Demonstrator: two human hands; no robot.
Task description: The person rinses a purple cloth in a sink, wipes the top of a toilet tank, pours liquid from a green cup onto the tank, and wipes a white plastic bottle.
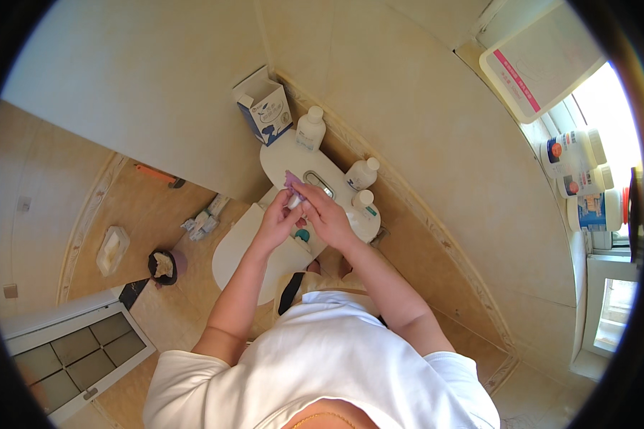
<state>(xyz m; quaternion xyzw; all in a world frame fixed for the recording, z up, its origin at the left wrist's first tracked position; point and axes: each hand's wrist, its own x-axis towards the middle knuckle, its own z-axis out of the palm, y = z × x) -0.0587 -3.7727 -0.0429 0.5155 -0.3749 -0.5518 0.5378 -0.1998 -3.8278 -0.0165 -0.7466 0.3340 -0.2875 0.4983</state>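
Observation:
My left hand (277, 221) and my right hand (326, 213) meet above the toilet. Between their fingers is a crumpled purple piece (291, 180), perhaps cloth or thin plastic, with its top end sticking out. A small white object (294, 202) shows between the thumbs and fingers; what it is cannot be made out. Which hand bears more of the hold is hidden by the fingers. Below the hands lies a small teal item (302, 235). Beyond them is the white toilet cistern lid (279, 160) with an oval flush button (320, 184).
On the cistern stand a carton (268, 113), a white bottle (310, 131), another bottle (360, 176) and a white-capped container (363, 199). The toilet lid (236, 252) is at left. A waste bin (178, 265) stands on the floor. Several tubs (571, 153) line the windowsill.

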